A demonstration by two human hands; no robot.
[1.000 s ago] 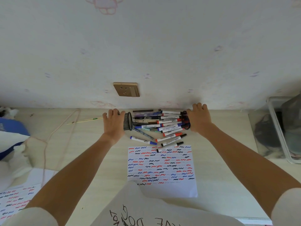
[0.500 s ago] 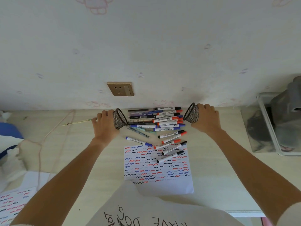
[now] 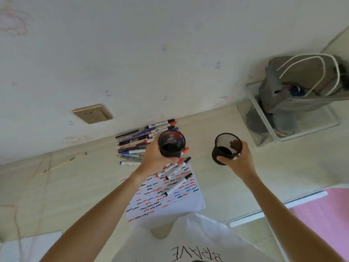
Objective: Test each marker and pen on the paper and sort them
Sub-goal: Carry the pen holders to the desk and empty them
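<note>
From the head view, the left hand (image 3: 154,157) curls round a black mesh cup (image 3: 171,143) held over the pile of markers and pens (image 3: 140,140) that lies on the desk (image 3: 75,186) against the wall. The right hand (image 3: 238,159) grips a second mesh cup (image 3: 226,148), open end up, well to the right of the pile. Three more markers (image 3: 175,172) lie across the top of the scribbled paper (image 3: 164,197), just below the left hand.
</note>
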